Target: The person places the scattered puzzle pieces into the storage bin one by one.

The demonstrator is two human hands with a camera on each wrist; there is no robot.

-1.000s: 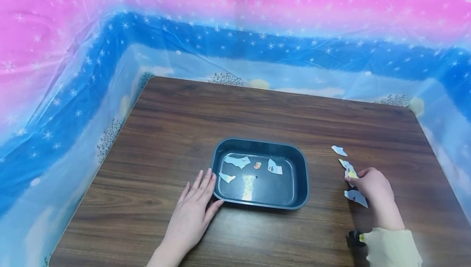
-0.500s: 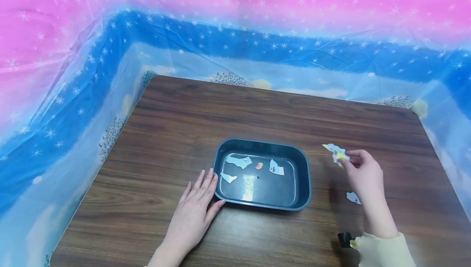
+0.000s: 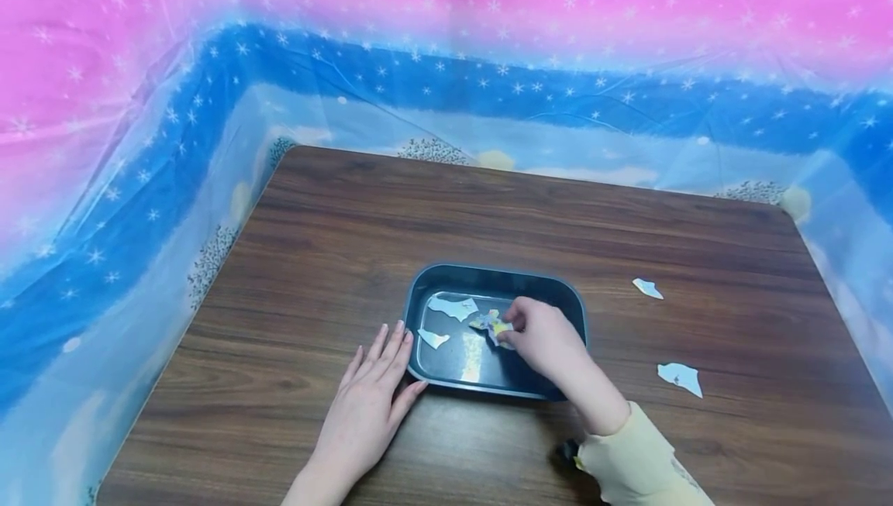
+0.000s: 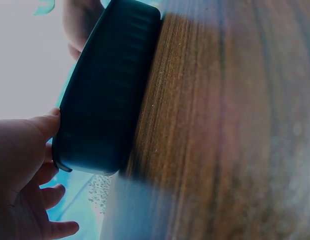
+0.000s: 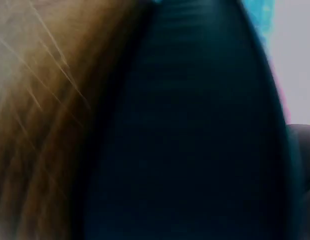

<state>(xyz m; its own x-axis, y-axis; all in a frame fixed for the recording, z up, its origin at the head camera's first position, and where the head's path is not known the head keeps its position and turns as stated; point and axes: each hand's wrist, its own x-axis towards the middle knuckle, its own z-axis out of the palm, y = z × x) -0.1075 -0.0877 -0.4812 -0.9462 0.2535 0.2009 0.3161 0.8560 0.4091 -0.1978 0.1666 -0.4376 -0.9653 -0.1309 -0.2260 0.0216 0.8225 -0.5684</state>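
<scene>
One yellow-and-pale paper scrap [image 3: 491,328] is pinched between the thumb and fingers of the right hand [image 3: 551,342], inside the dark tray [image 3: 502,281]; whether it touches the floor is unclear. Two pale scraps [image 3: 452,308] lie toward the tray's left end. The left hand [image 3: 366,405], fingers extended and grasping nothing, touches the tray's near left corner. Two white scraps [image 3: 680,378] lie apart toward the right edge of the worktop [image 3: 335,242].
</scene>
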